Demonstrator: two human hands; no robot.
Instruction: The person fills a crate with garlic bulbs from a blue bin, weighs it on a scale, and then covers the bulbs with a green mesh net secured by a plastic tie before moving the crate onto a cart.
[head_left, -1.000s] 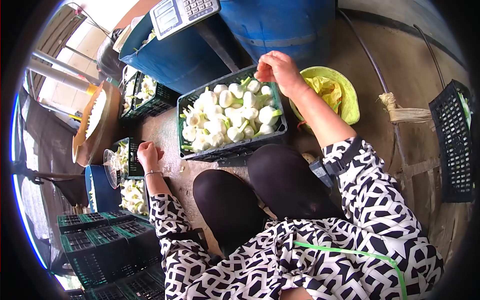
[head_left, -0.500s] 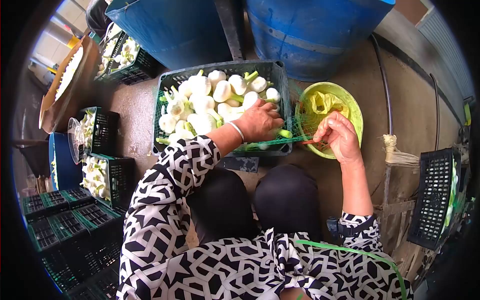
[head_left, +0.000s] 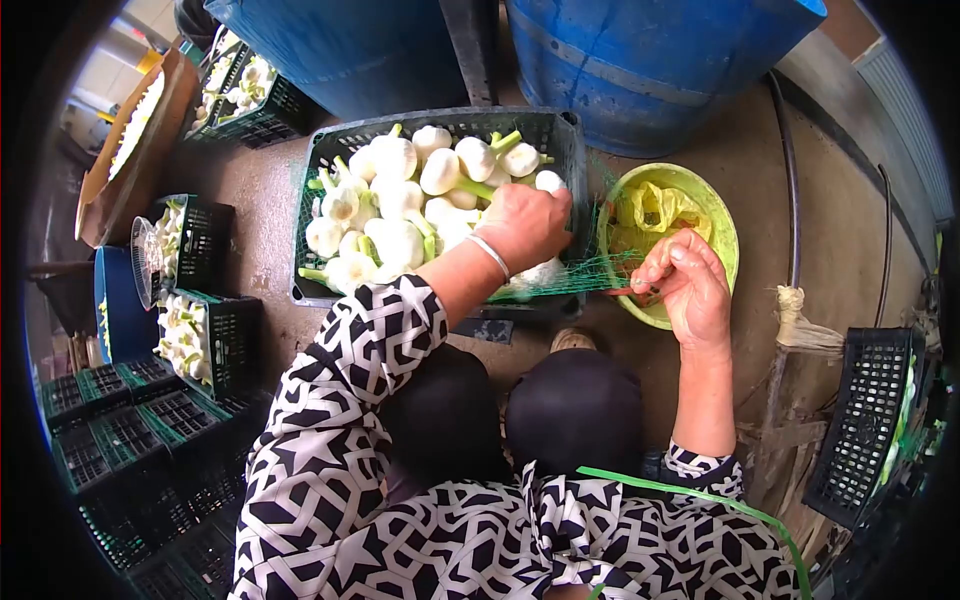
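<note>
A black plastic crate [head_left: 570,150] in front of me is heaped with white garlic bulbs [head_left: 398,245] on green stems. At the crate's right side, my left hand [head_left: 525,228] curls downward among the bulbs; its fingertips are hidden. Green mesh netting [head_left: 590,272] lies along the near right part of the crate, with a pale bulb [head_left: 540,274] under it. The netting stretches to my right hand [head_left: 692,285], whose closed fingers pinch its end above a yellow-green basin [head_left: 730,225]. A thin red piece [head_left: 619,292] shows beside those fingers.
Yellow plastic [head_left: 665,208] lies in the basin. Two blue barrels [head_left: 340,55] [head_left: 640,70] stand behind the crate. More garlic crates [head_left: 235,335] and stacked black crates [head_left: 130,430] are on the left. Another crate [head_left: 865,425] and a pole [head_left: 790,200] stand right.
My left hand has moved slightly up and right, and the green stem beneath it no longer shows. The bulb under the netting is now visible. My right hand keeps its pinch.
</note>
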